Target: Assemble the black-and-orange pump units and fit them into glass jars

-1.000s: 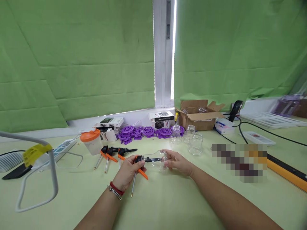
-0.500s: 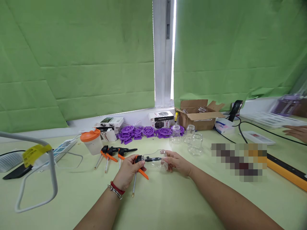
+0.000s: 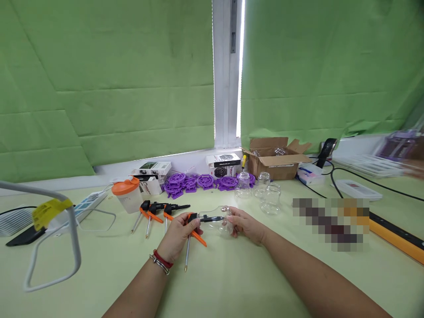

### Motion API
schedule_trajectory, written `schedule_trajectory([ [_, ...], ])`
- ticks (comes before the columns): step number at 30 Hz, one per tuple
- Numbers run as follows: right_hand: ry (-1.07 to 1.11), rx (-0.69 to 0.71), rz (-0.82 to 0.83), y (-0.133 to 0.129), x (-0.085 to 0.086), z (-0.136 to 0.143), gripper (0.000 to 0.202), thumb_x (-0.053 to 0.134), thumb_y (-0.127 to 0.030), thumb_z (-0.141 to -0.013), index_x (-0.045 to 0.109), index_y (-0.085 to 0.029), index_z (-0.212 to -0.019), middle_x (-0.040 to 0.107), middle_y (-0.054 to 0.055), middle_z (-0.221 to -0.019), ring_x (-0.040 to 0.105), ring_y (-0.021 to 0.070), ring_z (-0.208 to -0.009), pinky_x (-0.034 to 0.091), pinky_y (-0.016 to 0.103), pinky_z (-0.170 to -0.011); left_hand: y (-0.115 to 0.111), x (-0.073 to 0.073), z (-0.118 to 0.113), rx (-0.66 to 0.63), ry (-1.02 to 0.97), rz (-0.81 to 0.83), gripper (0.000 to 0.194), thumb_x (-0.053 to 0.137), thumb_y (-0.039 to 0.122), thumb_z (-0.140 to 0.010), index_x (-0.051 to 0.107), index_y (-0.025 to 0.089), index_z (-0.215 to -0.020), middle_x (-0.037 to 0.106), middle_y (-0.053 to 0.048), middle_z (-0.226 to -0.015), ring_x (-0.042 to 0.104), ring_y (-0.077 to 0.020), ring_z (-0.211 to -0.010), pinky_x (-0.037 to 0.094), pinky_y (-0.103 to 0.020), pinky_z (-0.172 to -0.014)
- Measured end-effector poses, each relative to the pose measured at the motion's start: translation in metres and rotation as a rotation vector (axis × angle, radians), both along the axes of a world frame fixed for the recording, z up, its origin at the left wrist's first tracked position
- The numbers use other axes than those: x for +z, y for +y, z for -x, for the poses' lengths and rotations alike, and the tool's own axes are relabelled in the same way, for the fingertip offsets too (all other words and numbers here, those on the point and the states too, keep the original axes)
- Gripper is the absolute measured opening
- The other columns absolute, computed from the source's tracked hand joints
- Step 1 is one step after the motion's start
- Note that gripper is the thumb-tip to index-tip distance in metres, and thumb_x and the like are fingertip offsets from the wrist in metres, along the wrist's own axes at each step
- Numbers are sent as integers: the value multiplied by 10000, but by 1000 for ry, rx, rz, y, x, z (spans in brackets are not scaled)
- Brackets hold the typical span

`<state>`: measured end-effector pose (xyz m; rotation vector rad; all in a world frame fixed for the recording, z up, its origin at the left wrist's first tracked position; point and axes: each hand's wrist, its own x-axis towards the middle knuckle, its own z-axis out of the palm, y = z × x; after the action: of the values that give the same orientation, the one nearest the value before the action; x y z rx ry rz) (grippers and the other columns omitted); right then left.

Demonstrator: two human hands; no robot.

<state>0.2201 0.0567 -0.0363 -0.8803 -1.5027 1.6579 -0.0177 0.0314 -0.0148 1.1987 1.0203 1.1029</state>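
My left hand (image 3: 181,232) grips the black head of a spray pump (image 3: 198,238) with an orange lever and a thin metal tube pointing down. In my right hand (image 3: 243,224) is a clear bottle (image 3: 217,225), lying on its side with its open end toward my left hand. The black shaft of the pump appears inside or behind the clear bottle wall; which one, I cannot tell. Left of my hands, several similar black and orange pumps (image 3: 150,212) lie on the table. Behind to the right stand three clear bottles (image 3: 270,201).
Purple plastic parts (image 3: 205,181) lie along the wall between small boxes (image 3: 223,165). An open cardboard box (image 3: 274,165) is behind the bottles. An orange-lidded cup (image 3: 127,194) and a grey wire frame (image 3: 74,238) are left. Another person's blurred hand (image 3: 412,168) shows far right.
My hands keep nearly the same place and hold. The pump's lever and tube have shifted slightly right. The other person's hand at far right has moved up and blurred.
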Motion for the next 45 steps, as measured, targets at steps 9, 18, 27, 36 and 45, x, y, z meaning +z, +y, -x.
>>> schedule_trajectory([
  [9,4,-15,-88,-2,0,-1,462,597,-416,-763,478,-225,-1166,543,33,-907,512,103,-634,422,237,-558,1,1,5,-7,-77,140,356,616,491,-726,610,135,-722,626,-34,-686,614,-148,-621,458,-249,-584],
  [18,20,16,-134,-1,0,0,512,620,-390,-755,454,-235,-1214,499,13,-868,499,115,-693,422,253,-605,3,1,5,-20,-25,49,277,676,413,-693,621,141,-691,569,7,-625,545,-103,-594,420,-223,-612],
  [27,-49,-8,-88,1,-2,-1,405,552,-407,-793,488,-215,-1144,549,24,-868,473,84,-578,378,223,-521,5,-8,1,37,35,1,282,660,423,-690,607,146,-687,546,19,-623,536,-108,-585,429,-242,-614],
  [36,-36,-11,-48,4,-6,1,333,519,-440,-799,514,-204,-1034,561,8,-799,432,62,-499,311,194,-445,5,-8,-2,44,47,18,299,673,427,-665,594,140,-656,533,27,-604,533,-107,-569,438,-249,-619],
  [45,-18,-9,-42,6,-10,3,350,511,-458,-806,501,-198,-1040,564,5,-766,412,61,-476,306,190,-428,8,-12,0,32,32,18,286,671,419,-676,604,141,-671,537,30,-617,529,-100,-575,449,-248,-626],
])
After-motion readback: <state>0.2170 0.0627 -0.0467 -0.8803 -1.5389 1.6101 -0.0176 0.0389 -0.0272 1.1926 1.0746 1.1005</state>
